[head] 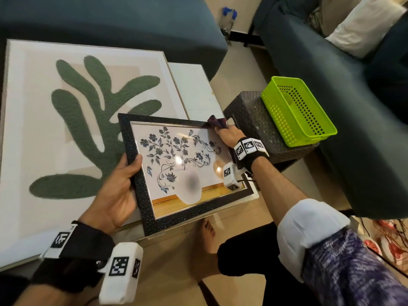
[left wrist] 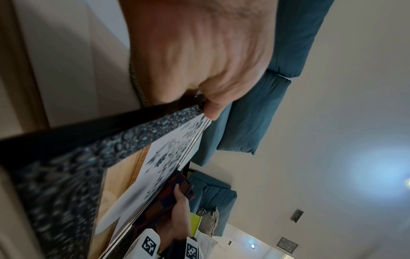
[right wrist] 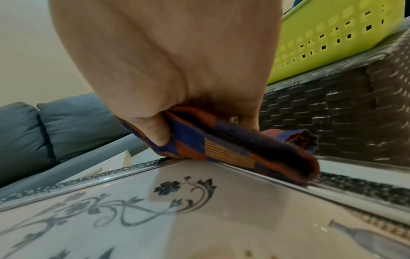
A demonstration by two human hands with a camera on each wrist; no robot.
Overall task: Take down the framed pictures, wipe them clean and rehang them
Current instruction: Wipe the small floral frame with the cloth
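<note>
Small framed picture (head: pixel 176 164), a floral print with a vase under glass in a dark textured moulding, held tilted above the near right part of the counter (head: pixel 194 89). The left hand (head: pixel 114 191) grips the frame's left rail, thumb (head: pixel 134 162) lying over the front of the moulding and the remaining fingers curled behind it; the left wrist view shows the same pinch at the rail's edge. The right hand (head: pixel 227 133) holds a folded checked cloth (head: pixel 217 121) in red, blue and orange, thumb (right wrist: pixel 155 129) curled over the fold, and presses it on the frame's far right corner, where the cloth lies across the moulding and the inner silver lip, as the right wrist view confirms. Large framed picture (head: pixel 88 120), a green leaf shape on a pale ground, lying flat on the counter to the left, partly beneath the small frame. To the right, a dark woven stool (head: pixel 254 120) carrying a lime green perforated basket (head: pixel 309 120), just beside the cloth hand. Blue-grey sofas (head: pixel 331 85) stand at far and right. A bare foot (head: pixel 205 239) rests on the floor below the frame.
</note>
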